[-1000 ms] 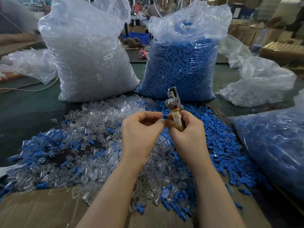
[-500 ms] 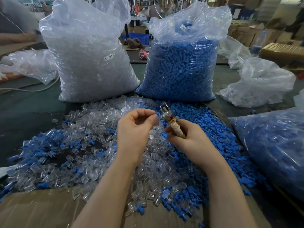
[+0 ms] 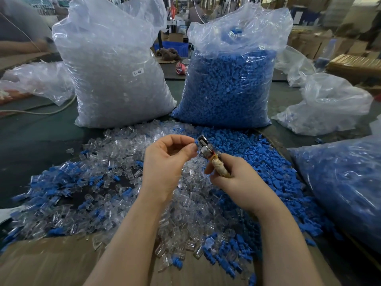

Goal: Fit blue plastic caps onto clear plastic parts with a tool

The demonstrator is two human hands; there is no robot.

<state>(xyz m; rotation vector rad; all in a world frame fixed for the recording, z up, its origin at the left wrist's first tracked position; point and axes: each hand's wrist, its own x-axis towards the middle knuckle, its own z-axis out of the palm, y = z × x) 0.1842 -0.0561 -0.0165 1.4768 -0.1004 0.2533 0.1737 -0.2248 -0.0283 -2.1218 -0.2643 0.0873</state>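
My right hand [image 3: 235, 176] grips the tape-wrapped handle of a small metal tool [image 3: 205, 148], its steel head tilted up and to the left. My left hand [image 3: 167, 159] pinches a small part with a blue cap [image 3: 195, 143] between thumb and forefinger, right against the tool's head. Under both hands lies a heap of loose clear plastic parts [image 3: 115, 182], and a spread of loose blue caps [image 3: 253, 159] lies to the right of it.
A big bag of clear parts [image 3: 115, 75] and a big bag of blue caps [image 3: 228, 85] stand behind the heaps. Another bag of blue pieces [image 3: 346, 186] lies at the right. Brown cardboard [image 3: 45, 263] lies at the near edge. Crumpled bags lie at the left and right.
My hands drew apart and my right hand tipped the tool over to the left. Now my left hand has come back to the tool's head with the small part.
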